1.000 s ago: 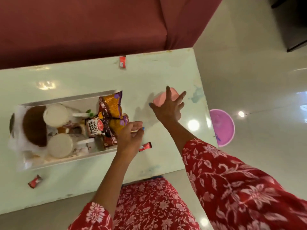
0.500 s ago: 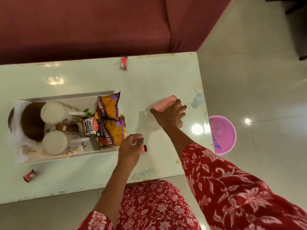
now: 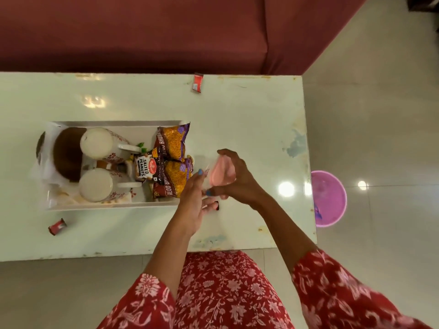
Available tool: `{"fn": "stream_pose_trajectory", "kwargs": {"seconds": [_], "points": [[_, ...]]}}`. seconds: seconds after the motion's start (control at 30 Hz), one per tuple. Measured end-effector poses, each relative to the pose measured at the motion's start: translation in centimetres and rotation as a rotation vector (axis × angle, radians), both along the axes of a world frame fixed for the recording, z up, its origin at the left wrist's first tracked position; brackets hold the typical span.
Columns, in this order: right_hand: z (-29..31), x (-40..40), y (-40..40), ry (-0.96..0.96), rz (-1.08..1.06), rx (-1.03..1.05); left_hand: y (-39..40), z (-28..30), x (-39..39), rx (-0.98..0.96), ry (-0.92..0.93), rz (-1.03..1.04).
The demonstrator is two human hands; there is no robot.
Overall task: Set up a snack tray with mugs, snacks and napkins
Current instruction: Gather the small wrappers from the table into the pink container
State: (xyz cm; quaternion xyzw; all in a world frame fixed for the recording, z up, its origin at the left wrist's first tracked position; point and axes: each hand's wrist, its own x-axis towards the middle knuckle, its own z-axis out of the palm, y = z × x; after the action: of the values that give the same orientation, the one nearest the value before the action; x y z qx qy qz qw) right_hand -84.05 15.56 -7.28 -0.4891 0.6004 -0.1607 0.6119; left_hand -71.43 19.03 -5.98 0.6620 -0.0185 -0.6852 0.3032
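Head view: pink packet (image 3: 222, 173), maybe napkins, held up above the table (image 3: 249, 119) in the right hand (image 3: 237, 179), fingers curled round it. Left hand (image 3: 193, 203) just beside, fingers loose and straight, holding nothing. Just left of both, white tray (image 3: 114, 206) with two mugs (image 3: 96, 143) and snack bags (image 3: 173, 143).

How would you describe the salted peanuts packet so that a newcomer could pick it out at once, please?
Find the white tray on the pale table. Between the two white mugs' handles and the orange snack bags lies the salted peanuts packet. It alone has a white label panel with a red logo.
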Motion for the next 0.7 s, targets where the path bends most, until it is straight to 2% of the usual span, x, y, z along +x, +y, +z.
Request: {"fn": "stream_pose_trajectory", "kwargs": {"seconds": [0.07, 0.17, 0.37, 0.53, 0.6, 0.7], "points": [[0.8, 0.2, 0.8, -0.046, 0.029, -0.011, 0.0, 0.1, 0.3, -0.017, 0.085, 0.023], [2.0, 0.2, 1.0, -0.070, 0.002, 0.097, 0.6, -0.2, 0.8, -0.039, 0.150, 0.043], [2.7, 0.1, 1.5, -0.099, -0.053, 0.123, 1.3, -0.5, 0.6, -0.104, 0.104, 0.023], [2.2, -2.4, 0.8, -0.352, -0.185, 0.266, 1.7, -0.8, 2.1, 0.016, 0.194, 0.220], [1.6, -3.5, 0.6, -0.222, -0.167, 0.260, 1.9, -0.9, 2.2, 0.010, 0.240, 0.232], [-0.4, -5.1, 0.6, 0.274, -0.062, 0.118, 2.0, -0.7, 1.7, -0.036, 0.290, 0.217]]}}
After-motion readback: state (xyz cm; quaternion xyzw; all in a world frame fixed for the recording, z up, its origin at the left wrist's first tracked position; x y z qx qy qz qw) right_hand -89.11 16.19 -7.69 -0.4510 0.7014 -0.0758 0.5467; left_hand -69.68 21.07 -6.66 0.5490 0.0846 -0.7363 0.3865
